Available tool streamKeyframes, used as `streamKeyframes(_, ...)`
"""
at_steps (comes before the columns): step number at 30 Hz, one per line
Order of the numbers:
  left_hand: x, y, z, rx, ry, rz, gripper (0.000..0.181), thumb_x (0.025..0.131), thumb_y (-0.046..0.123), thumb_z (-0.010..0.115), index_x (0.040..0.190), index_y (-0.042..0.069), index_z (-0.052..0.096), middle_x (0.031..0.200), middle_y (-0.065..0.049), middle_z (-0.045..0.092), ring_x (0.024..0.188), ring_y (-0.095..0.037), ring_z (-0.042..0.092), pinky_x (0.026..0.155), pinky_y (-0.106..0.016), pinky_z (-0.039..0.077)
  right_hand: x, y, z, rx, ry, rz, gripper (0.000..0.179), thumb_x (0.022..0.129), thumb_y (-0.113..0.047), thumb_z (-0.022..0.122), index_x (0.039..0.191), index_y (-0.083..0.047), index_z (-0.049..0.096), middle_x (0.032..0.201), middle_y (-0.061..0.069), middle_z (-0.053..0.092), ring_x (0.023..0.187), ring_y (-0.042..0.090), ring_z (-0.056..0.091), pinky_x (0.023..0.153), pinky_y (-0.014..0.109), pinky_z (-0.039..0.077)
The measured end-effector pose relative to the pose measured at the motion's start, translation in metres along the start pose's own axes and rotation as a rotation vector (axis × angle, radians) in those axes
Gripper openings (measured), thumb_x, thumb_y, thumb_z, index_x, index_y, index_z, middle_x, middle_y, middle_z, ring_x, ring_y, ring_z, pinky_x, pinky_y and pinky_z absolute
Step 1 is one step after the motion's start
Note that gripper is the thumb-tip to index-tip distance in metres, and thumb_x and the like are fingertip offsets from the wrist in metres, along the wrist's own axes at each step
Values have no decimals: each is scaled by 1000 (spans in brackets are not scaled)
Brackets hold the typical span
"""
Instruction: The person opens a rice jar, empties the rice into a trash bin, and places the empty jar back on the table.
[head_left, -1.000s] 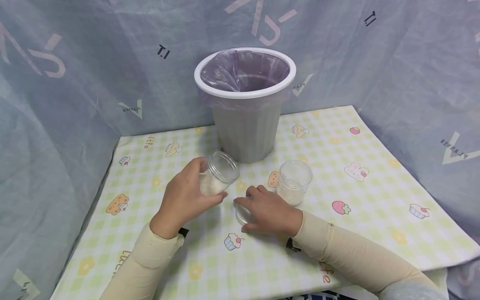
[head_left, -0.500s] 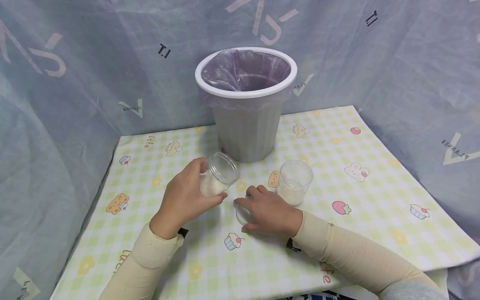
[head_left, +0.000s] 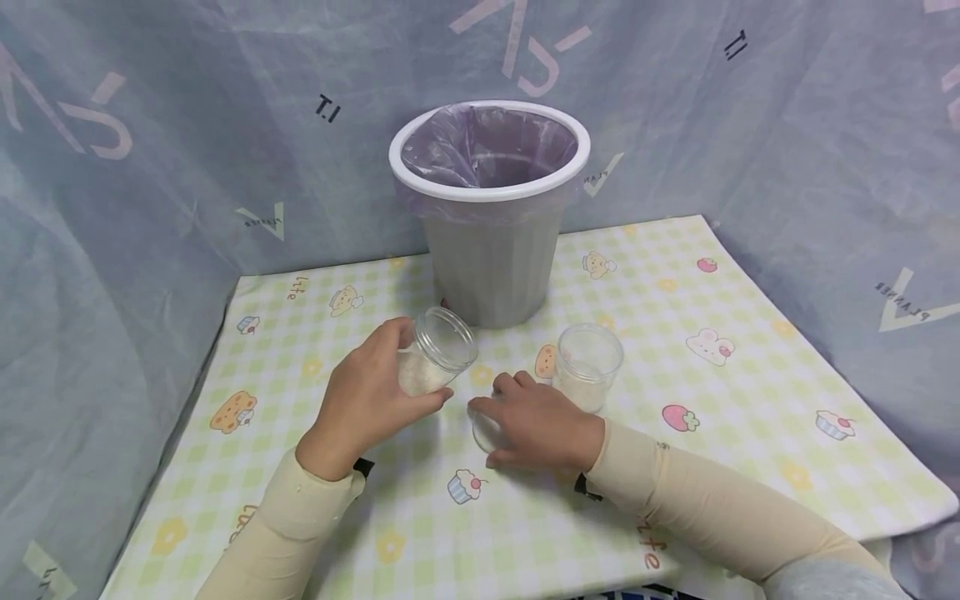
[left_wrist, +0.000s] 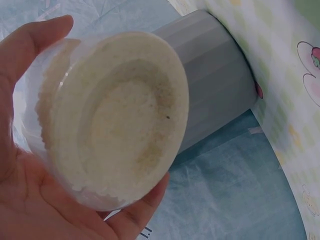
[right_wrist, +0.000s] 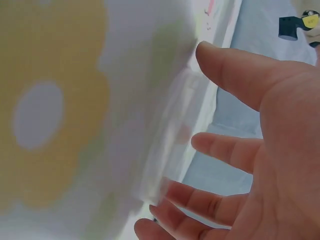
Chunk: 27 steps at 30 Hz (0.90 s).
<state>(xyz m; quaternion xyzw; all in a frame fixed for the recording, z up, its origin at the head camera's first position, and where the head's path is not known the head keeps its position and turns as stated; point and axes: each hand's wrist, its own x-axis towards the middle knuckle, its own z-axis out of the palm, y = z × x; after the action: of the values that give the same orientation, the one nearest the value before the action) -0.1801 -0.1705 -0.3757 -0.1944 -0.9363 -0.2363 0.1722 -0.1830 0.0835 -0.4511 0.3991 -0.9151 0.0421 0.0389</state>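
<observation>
Head view: the left hand grips a tilted, lidless clear jar of white grains near the bin; tipping it further could spill them onto the tablecloth. Left wrist: thumb and fingers curl round it. Right wrist: the right hand spreads its fingers apart beside a clear lid.

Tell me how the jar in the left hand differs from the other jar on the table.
The held jar is gripped by the left hand, off the tablecloth; the standing jar rests on it. The held jar tilts, its mouth leaning right; the standing jar is upright. Both are clear, round and contain something pale.
</observation>
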Motion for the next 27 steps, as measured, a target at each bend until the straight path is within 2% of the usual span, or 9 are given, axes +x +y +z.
streamKeyframes(5,0,-1,-1,5,9,12,90,66,50,91,134,5,54,117,-10,69,91,-25,69,72,-45,56,4,2,-13,2,13,-4,77,81,-63,78,142,-20,58,119,5,58,92,22,55,69,34,51)
streamKeyframes(11,0,0,-2,4,23,23,88,65,50,92,132,6,54,114,-9,69,89,-24,68,71,-44,56,13,11,-39,12,60,-9,67,89,-51,73,144,-18,55,124,7,59,99,25,57,68,34,53)
streamKeyframes(16,0,1,-3,7,41,35,88,64,50,92,131,7,54,113,-7,68,86,-24,67,69,-43,56,18,20,-63,36,134,10,52,92,-42,73,134,-15,60,121,7,59,103,26,56,75,37,54)
streamKeyframes(20,-1,1,-4,10,46,40,88,64,50,92,131,7,54,113,-6,67,84,-23,67,68,-43,56,23,24,-81,30,208,11,47,91,-40,74,128,-13,62,120,7,59,103,27,56,83,40,54)
streamKeyframes(27,-1,1,-5,11,54,37,87,64,50,92,131,7,54,112,-6,66,84,-23,65,67,-42,54,30,32,-102,38,313,22,37,91,-35,73,120,-14,64,116,7,60,100,27,58,76,41,55)
